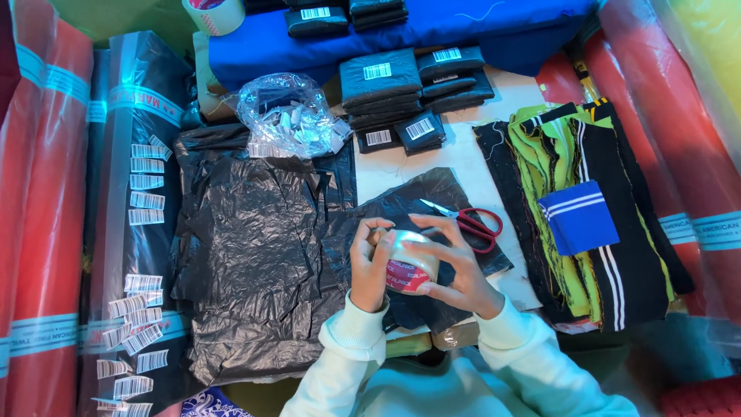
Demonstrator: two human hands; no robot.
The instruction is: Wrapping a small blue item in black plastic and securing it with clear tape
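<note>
Black plastic bags sprawl across the table, and everything hangs off them. Right of that heap lie striped knit pieces; above it, wrapped black packets with barcode labels. At the heap's right edge, red-handled scissors. There too, left hand and right hand clasp a clear tape roll, fingers curled around it.

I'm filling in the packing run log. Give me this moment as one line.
left hand + right hand: holding tape roll | under hands: black plastic bag | beside right hand: red scissors, lying untouched
</note>
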